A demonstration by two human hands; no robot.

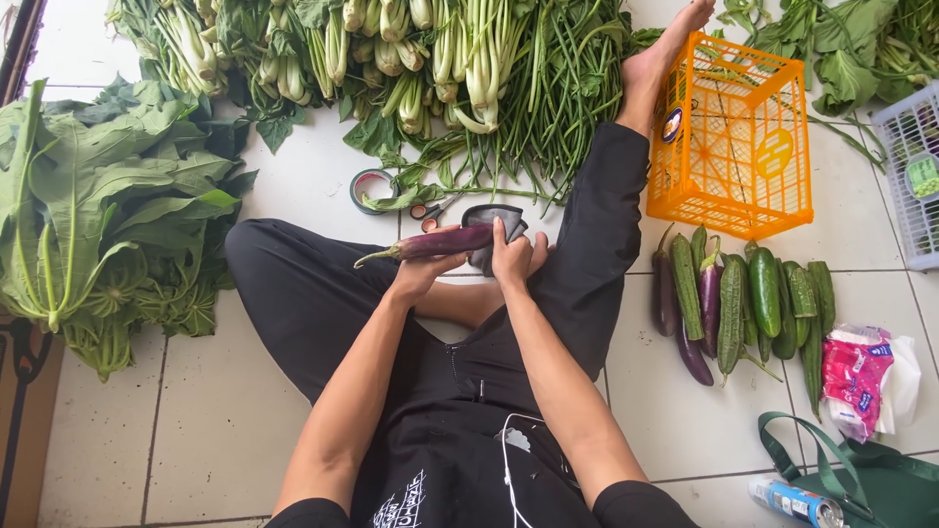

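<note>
A: Where's the eggplant (435, 242)?

B: Held level above the person's lap, stem end pointing to their left. The left hand (423, 274) is curled around it from below, likely to steady it. The right hand (515, 256) is closed around a dark grey cloth (489, 235) that wraps the eggplant's blunt end, so the cloth sits between palm and skin, as for wiping.

A: Why so close to the body?

B: The person sits on the tiled floor (196, 420) with legs spread, so the lap is the handiest spot, with everything else around it.

A: What's nearest?

B: Just beyond the hands lie orange-handled scissors (430, 209) and a roll of tape (371, 188), by the long beans (558, 98) and bok choy (391, 59). To the right, eggplants and cucumbers (743, 303) lie side by side in a row below an orange plastic crate (729, 137) tipped on its side. Large leafy greens (108, 215) are heaped to the left.
</note>
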